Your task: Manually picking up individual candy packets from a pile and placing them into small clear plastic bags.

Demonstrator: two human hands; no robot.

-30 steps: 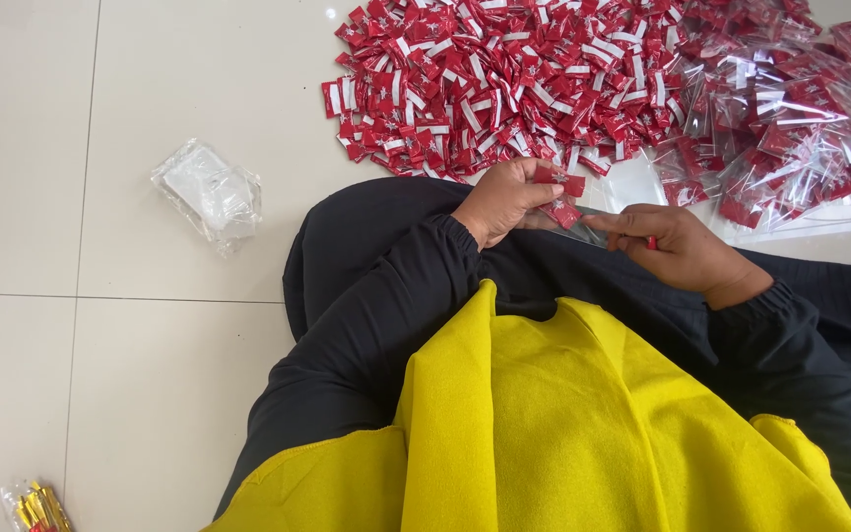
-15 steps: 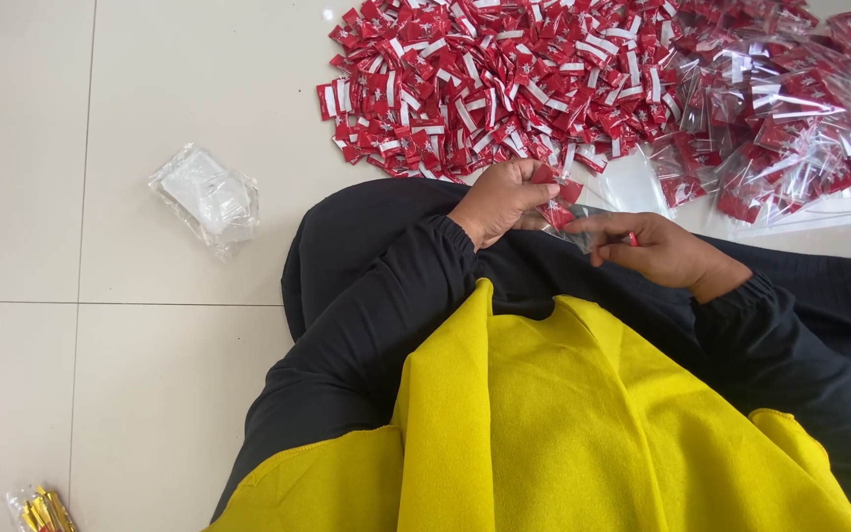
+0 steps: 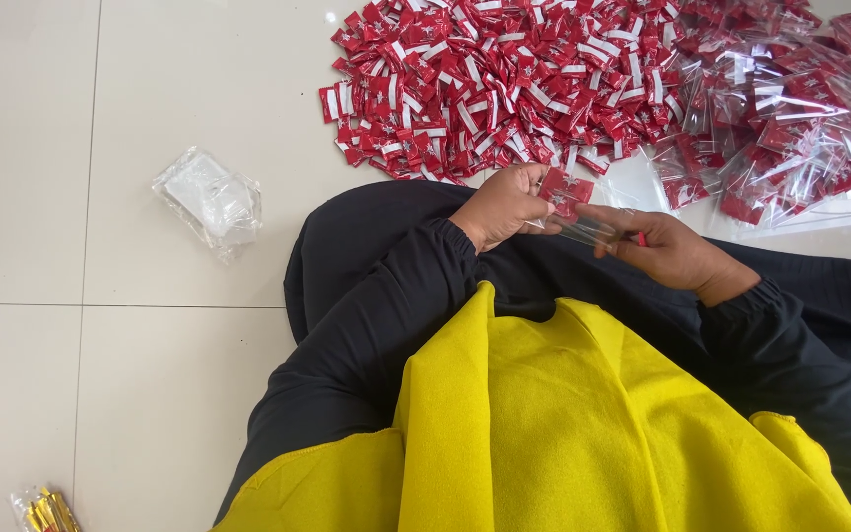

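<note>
Over my lap, I'm pinching a red sachet (image 3: 565, 189) in my left hand (image 3: 500, 205), and my right hand (image 3: 664, 251) is gripping a clear plastic sleeve (image 3: 591, 229) touching it. Just beyond, a heap of red sachets (image 3: 504, 84) is lying on the tiled floor (image 3: 150, 99), bagged packs (image 3: 785, 128) toward its far right corner, a crumpled clear bag (image 3: 211, 202) well apart on the left.

Floor (image 3: 150, 394): pale glossy tiles with thin grey grout lines. One grout line runs across, just below a crumpled clear bag (image 3: 211, 202); another runs upright, left of that bag. Light is even, with soft reflections. No walls or furniture in view.
</note>
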